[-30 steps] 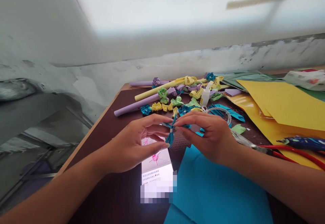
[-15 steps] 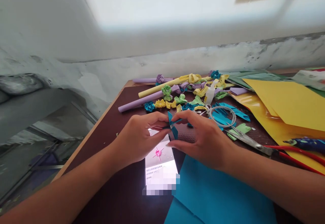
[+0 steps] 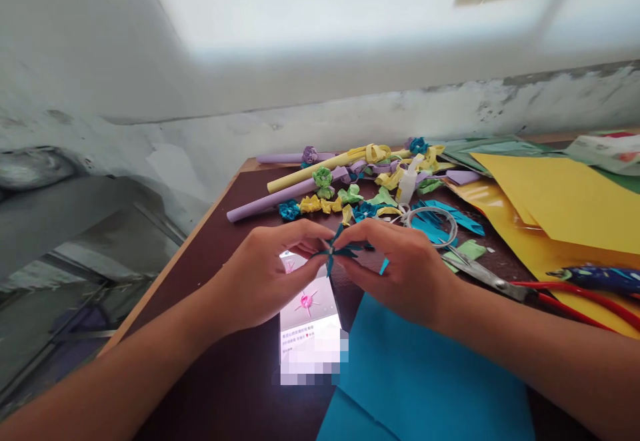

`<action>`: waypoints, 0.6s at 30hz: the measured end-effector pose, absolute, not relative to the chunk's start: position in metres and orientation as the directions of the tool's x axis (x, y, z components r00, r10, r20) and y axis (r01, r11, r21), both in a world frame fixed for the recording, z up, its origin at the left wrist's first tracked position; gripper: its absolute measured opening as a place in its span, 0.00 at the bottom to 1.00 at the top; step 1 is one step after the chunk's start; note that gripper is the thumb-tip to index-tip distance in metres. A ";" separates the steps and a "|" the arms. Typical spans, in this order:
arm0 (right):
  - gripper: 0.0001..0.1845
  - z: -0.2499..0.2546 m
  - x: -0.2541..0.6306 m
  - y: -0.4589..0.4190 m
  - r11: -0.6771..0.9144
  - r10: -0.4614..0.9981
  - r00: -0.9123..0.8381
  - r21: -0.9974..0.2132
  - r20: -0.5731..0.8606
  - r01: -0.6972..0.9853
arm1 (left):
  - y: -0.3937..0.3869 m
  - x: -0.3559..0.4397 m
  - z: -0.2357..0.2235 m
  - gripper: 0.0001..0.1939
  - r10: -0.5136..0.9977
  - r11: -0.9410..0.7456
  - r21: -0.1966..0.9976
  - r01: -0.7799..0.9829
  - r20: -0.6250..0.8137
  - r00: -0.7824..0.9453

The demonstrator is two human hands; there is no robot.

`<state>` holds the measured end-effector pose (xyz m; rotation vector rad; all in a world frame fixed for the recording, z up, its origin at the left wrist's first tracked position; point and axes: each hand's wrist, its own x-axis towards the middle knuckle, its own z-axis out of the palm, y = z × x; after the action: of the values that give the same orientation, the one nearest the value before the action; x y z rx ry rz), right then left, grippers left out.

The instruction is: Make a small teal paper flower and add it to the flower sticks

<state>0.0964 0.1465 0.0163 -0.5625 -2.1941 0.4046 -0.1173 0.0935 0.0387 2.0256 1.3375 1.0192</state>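
A small teal paper piece (image 3: 339, 250) with thin strips fanning out is pinched between both hands above the table. My left hand (image 3: 270, 278) grips it from the left with thumb and fingertips closed. Gripping from the right, my right hand (image 3: 400, 271) has its fingers curled on the strips. Just below the hands a lit phone (image 3: 307, 324) lies flat, showing a pink star-shaped flower. A large teal paper sheet (image 3: 425, 374) lies under my right forearm.
Behind the hands lie rolled purple and yellow paper tubes (image 3: 300, 184), several small crumpled paper flowers (image 3: 323, 181), a small white glue bottle (image 3: 406, 184) and a tape ring (image 3: 434, 222). Red-handled scissors (image 3: 505, 286) and yellow sheets (image 3: 560, 211) lie at right. The table edge (image 3: 165, 274) drops off at left.
The teal piece was folded upright between my fingers; now its strips are spread outward. Both hands stayed close together over the phone, shifting slightly.
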 end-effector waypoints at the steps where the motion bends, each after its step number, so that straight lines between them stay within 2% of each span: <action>1: 0.07 0.016 0.097 0.147 0.838 0.534 -0.530 -0.497 0.659 0.225 | 0.093 -0.116 0.038 0.11 0.930 -0.367 0.817 0.445 0.301 0.212; 4: 0.08 0.014 0.098 0.147 0.795 0.571 -0.468 -0.596 0.675 0.111 | 0.093 -0.111 0.036 0.14 0.945 -0.313 0.928 0.201 0.282 0.167; 9: 0.10 0.016 0.097 0.146 0.768 0.572 -0.448 -0.641 0.687 -0.003 | 0.094 -0.105 0.031 0.16 0.943 -0.324 0.937 0.132 0.308 0.126; 13: 0.09 0.021 0.099 0.145 0.753 0.620 -0.403 -0.655 0.673 0.063 | 0.094 -0.107 0.031 0.12 0.930 -0.368 0.886 0.282 0.342 0.138; 16: 0.10 0.023 0.102 0.143 0.729 0.671 -0.341 -0.670 0.658 0.141 | 0.093 -0.109 0.031 0.09 0.896 -0.433 0.774 0.461 0.425 0.129; 18: 0.10 0.023 0.105 0.143 0.758 0.643 -0.339 -0.633 0.687 0.157 | 0.092 -0.109 0.032 0.09 0.857 -0.490 0.695 0.526 0.494 0.147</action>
<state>0.1045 0.1429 0.0229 -0.6135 -1.8824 0.5665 -0.1094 0.0916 0.0316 2.0739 1.3280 1.2775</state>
